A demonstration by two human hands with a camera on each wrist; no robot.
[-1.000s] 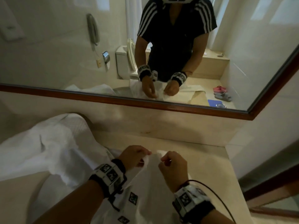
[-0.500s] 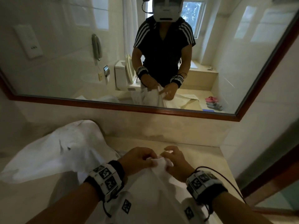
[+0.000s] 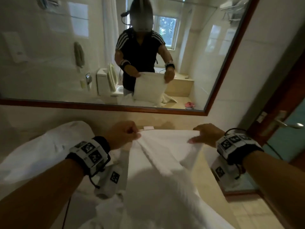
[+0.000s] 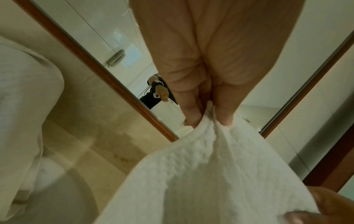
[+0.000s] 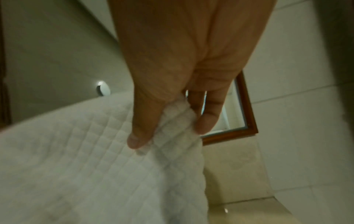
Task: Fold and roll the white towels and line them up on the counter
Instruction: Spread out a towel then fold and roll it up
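Note:
A white towel [image 3: 158, 164] with a waffle weave hangs stretched between my two hands above the beige counter [image 3: 203, 172]. My left hand [image 3: 125, 134] pinches its top left corner; in the left wrist view the fingers [image 4: 193, 109] clamp the towel [image 4: 201, 174] edge. My right hand [image 3: 204, 134] pinches the top right corner, and the right wrist view has thumb and fingers [image 5: 141, 128] gripping the towel [image 5: 86, 159]. The towel's lower part drapes toward me, out of frame.
A heap of other white towels [image 3: 41, 149] lies on the counter at the left. A wood-framed mirror [image 3: 49, 63] covers the wall ahead. A door with a metal handle [image 3: 292, 124] stands at the right. A small white label [image 3: 148, 128] lies by the backsplash.
My hands, close together at one bunched spot, have lifted and pulled apart, spreading the towel's top edge taut between them. The head view has tilted up toward the mirror.

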